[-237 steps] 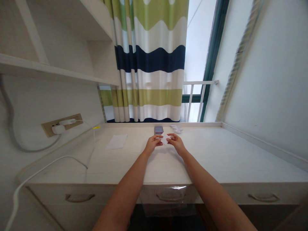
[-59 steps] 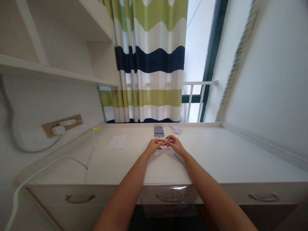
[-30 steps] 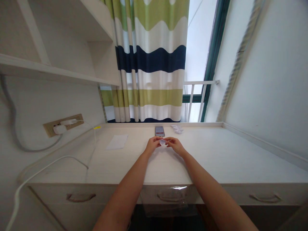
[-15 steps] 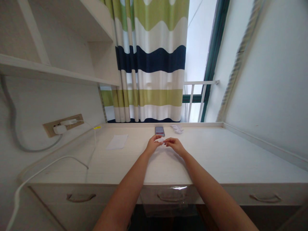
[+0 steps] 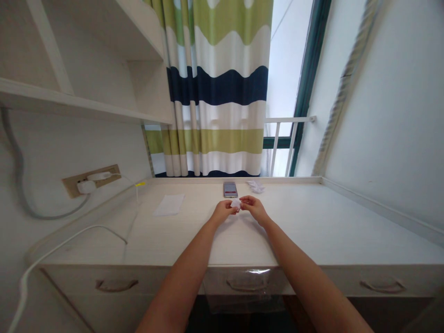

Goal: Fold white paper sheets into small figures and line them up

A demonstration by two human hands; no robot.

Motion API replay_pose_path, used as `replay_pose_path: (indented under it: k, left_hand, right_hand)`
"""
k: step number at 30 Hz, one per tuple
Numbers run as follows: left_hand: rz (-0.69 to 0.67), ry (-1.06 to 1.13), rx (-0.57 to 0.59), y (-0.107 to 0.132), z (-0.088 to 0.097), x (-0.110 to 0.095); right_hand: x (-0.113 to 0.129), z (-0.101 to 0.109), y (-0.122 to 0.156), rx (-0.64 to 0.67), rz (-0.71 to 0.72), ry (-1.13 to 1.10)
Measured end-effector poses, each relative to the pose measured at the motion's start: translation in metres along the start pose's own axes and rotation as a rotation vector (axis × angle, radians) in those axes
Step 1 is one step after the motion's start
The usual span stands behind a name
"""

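Note:
A small folded piece of white paper (image 5: 236, 203) is held between my two hands, just above the middle of the desk. My left hand (image 5: 223, 210) pinches it from the left, thumb and fingers closed on its edge. From the other side my right hand (image 5: 253, 207) grips its right edge with the fingertips. Right behind the paper lies a phone (image 5: 230, 189) with its screen lit. Folded white paper pieces (image 5: 255, 186) rest to the right of the phone. Farther left, a stack of flat white paper (image 5: 169, 205) lies on the desk.
The pale desk (image 5: 347, 231) has a raised rim along the back and sides. A white cable (image 5: 86, 229) crosses its left end, below a wall socket (image 5: 90, 180) with plugs. Shelves (image 5: 104, 108) overhang the left side. A striped curtain (image 5: 222, 115) hangs behind.
The folded paper has turned and shows more of its white face between my hands. My left hand has shifted slightly down, uncovering the phone's lower edge.

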State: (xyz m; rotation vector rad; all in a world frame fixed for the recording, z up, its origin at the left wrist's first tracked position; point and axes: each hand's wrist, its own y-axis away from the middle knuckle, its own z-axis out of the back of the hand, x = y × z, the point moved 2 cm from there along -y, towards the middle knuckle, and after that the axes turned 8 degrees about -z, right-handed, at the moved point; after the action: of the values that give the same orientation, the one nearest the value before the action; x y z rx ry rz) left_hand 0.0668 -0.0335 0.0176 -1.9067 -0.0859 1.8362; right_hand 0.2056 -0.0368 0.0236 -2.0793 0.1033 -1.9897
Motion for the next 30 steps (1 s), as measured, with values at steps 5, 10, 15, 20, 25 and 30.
replay_pose_path:
  k: [5,10,15,20,25,30]
  left_hand:
    - [-0.023,-0.077,0.058,0.000,-0.002,0.005]
    - [0.011,-0.073,0.067,0.002,-0.005,0.007]
    - [0.025,-0.074,0.106,0.006,-0.005,-0.001]
    - [0.000,-0.032,0.159,0.007,-0.004,-0.006]
    - [0.013,-0.017,0.156,0.006,-0.004,-0.003]
    - [0.028,-0.022,0.137,0.007,-0.004,-0.002]
  right_hand:
    - [0.001,-0.004,0.001,0.030,-0.039,0.126]
    - [0.002,0.000,0.000,-0.029,-0.015,0.133]
    - [0.001,0.001,0.001,-0.005,-0.023,0.072]
    - [-0.002,0.000,0.004,0.097,-0.144,-0.068]
    - [0.000,-0.001,0.007,0.090,-0.183,-0.099]
    - [0.000,-0.001,0.006,0.098,-0.158,-0.069]
